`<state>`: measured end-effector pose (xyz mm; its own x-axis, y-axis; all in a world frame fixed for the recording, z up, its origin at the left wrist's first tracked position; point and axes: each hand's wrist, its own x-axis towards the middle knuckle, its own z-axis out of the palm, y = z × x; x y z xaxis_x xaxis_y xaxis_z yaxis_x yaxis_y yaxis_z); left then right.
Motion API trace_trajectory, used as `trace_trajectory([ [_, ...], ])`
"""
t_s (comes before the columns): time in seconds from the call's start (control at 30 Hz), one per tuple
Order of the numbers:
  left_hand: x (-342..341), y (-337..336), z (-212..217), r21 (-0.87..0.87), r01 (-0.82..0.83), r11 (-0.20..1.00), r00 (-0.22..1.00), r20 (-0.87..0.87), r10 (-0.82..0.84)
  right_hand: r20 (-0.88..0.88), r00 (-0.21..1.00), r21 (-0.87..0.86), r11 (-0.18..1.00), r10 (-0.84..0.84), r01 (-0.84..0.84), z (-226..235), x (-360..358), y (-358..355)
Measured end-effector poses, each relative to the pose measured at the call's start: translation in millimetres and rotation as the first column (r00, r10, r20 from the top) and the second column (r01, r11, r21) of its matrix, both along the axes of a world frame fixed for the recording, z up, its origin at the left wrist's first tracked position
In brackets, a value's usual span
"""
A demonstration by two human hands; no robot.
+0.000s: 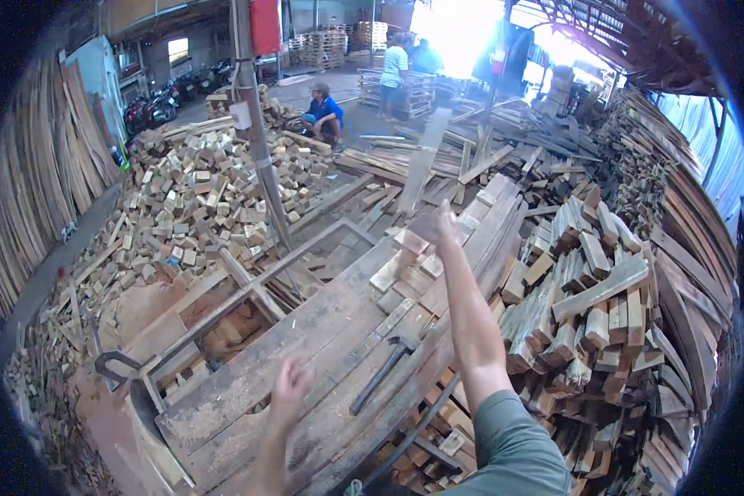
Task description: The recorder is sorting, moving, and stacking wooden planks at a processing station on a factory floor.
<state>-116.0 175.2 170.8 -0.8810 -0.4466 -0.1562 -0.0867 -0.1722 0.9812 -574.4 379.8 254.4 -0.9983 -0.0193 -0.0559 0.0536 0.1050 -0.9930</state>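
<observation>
My right arm reaches far out over a wooden workbench (248, 364). At its end my right hand (443, 223) is smeared by motion, and I cannot tell whether it grips anything. Just beyond it a long pale board (426, 157) slants upward; I cannot make out whether the hand touches it. Short wood blocks (388, 274) lie in a group on the bench below that hand. My left hand (292, 384), slightly blurred, hovers above the near bench with its fingers loosely apart and nothing visible in them. Between my arms a hammer (382, 376) rests on the planks.
A large heap of wood blocks (198, 194) lies left of a post (256, 124). Stacked timber offcuts (587, 306) rise close on the right. A metal frame (240, 289) adjoins the bench. Farther off, one person (326, 112) sits low and another (394, 70) stands by pallets.
</observation>
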Motion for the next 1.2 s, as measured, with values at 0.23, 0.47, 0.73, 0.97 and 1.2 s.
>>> trace_trajectory([
  [0.23, 159, 100, -83, 0.156, -0.342, 0.927, 0.869, 0.427, 0.249, 0.232, 0.762, -0.029, 0.787, 0.605, -0.616, -140, 270, 22],
  [0.47, 195, 169, -72, -0.008, -0.183, 0.983, 0.922, 0.346, 0.175, 0.267, 0.304, -0.142, 0.349, 0.914, -0.926, -219, 456, 116],
  [0.73, 212, 205, -49, -0.362, 0.207, 0.909, 0.913, 0.406, -0.046, 0.413, 0.211, 0.221, 0.127, 0.886, -0.967, -213, 459, 166],
  [0.97, 283, 168, -33, -0.368, 0.011, 0.930, 0.927, 0.352, 0.129, 0.486, 0.107, 0.198, 0.011, 0.868, -0.980, -423, 458, 251],
  [1.2, 424, 45, -2, -0.658, -0.231, 0.717, 0.662, 0.433, 0.611, 0.764, 0.286, -0.115, 0.557, 0.579, -0.822, -388, 534, 236],
])
